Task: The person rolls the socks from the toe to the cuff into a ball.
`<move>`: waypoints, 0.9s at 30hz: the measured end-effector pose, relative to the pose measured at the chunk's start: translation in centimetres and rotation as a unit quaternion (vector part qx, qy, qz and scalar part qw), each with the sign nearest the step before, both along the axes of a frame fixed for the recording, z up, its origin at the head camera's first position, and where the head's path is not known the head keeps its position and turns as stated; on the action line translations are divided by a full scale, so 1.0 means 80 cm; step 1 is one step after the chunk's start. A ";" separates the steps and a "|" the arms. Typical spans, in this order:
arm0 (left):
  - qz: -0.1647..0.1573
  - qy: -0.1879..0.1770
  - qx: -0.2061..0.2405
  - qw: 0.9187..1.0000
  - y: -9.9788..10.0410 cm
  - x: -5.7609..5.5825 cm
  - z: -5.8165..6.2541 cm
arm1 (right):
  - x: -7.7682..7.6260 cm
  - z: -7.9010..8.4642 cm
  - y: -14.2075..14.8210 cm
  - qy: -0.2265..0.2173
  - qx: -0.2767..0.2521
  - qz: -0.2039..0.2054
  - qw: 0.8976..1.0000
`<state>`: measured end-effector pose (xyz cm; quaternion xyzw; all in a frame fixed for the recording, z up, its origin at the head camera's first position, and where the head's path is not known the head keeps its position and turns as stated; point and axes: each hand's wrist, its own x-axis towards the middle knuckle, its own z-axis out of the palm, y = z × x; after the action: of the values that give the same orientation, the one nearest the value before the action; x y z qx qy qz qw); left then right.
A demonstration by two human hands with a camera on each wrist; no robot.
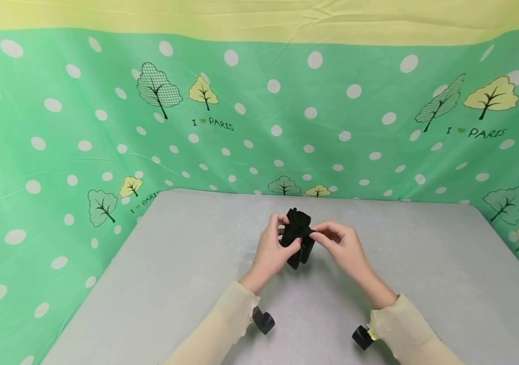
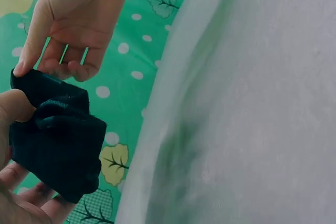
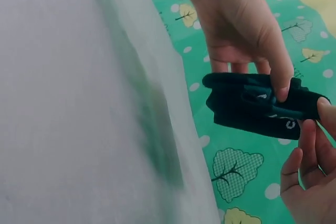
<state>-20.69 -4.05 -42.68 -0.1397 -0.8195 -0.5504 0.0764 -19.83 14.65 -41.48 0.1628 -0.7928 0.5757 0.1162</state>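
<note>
A folded black cloth bundle (image 1: 297, 228) is held up over the table between both hands. White lettering shows on its layers in the right wrist view, where the bundle (image 3: 252, 114) lies sideways. My left hand (image 1: 274, 249) grips it from the left, the thumb pressed on the near face and the fingers behind. With thumb and fingertips, my right hand (image 1: 343, 248) pinches a narrow end on the right side. In the left wrist view the cloth (image 2: 58, 150) shows a folded loop by the left thumb; I cannot tell what kind of article it is.
Beneath the hands is a grey table (image 1: 186, 253). A green dotted curtain (image 1: 250, 111) printed with trees hangs behind it and along both sides. Small black wrist cameras sit at the cream sleeves (image 1: 225, 324).
</note>
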 end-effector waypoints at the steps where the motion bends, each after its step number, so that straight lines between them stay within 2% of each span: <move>1: 0.001 -0.001 0.001 1.000 0.000 0.000 0.000 | 0.000 0.000 0.000 -0.013 -0.010 0.002 1.000; 6: -0.008 0.006 -0.016 1.000 0.001 -0.001 -0.001 | 0.000 0.002 -0.002 -0.042 -0.033 0.013 0.998; 15: -0.029 0.011 -0.046 0.998 0.002 0.000 0.000 | -0.007 0.008 -0.003 -0.027 -0.027 0.021 0.999; 18: -0.066 0.004 -0.046 0.997 -0.002 -0.001 0.003 | -0.011 0.011 0.000 -0.027 -0.037 0.031 0.998; 20: -0.104 -0.006 -0.031 0.994 -0.006 -0.003 0.005 | -0.013 0.013 0.002 -0.032 -0.042 0.048 0.997; 23: -0.167 -0.027 -0.001 0.986 -0.013 -0.002 0.009 | -0.016 0.015 0.007 -0.054 -0.053 0.088 0.993; 25: -0.199 -0.037 0.015 0.979 -0.017 -0.001 0.012 | -0.017 0.014 0.011 -0.076 -0.073 0.125 0.987; 27: -0.216 -0.037 0.021 0.975 -0.020 0.000 0.014 | -0.018 0.012 0.014 -0.098 -0.104 0.168 0.975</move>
<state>-20.66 -5.64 -41.53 -0.2915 -0.7606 -0.5757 -0.0715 -21.25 15.75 -40.49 0.2235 -0.6976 0.6793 -0.0445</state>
